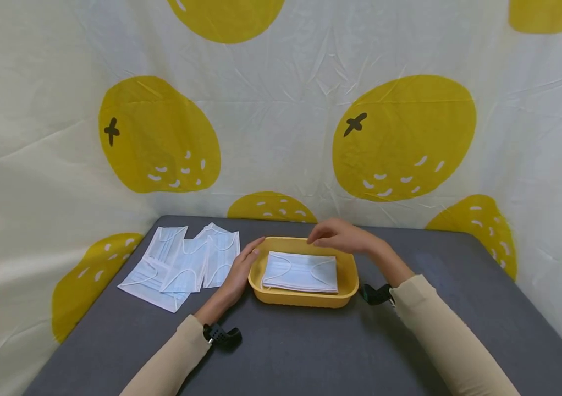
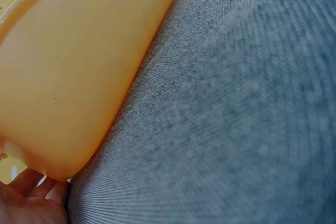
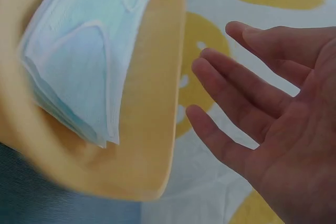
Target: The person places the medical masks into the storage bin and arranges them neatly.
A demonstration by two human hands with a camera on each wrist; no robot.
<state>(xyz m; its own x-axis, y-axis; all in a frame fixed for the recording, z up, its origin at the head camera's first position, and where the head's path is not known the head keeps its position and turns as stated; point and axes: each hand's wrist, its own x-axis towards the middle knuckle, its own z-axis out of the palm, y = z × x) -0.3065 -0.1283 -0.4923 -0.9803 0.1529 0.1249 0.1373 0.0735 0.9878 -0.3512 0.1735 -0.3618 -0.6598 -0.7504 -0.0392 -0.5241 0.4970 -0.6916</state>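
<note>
Left hand [image 1: 239, 273] rests flat against the yellow tray [image 1: 349, 289]; right hand [image 1: 340, 236] hovers open over stacked masks [image 1: 301, 271]. Steadying the tray first looks wise.

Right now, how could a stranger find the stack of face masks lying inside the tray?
On the dark grey table stands a shallow yellow plastic tray, between the left hand and right hand. The neat stack of pale blue masks lies inside; the loose blue masks lie spread on the table.
</note>
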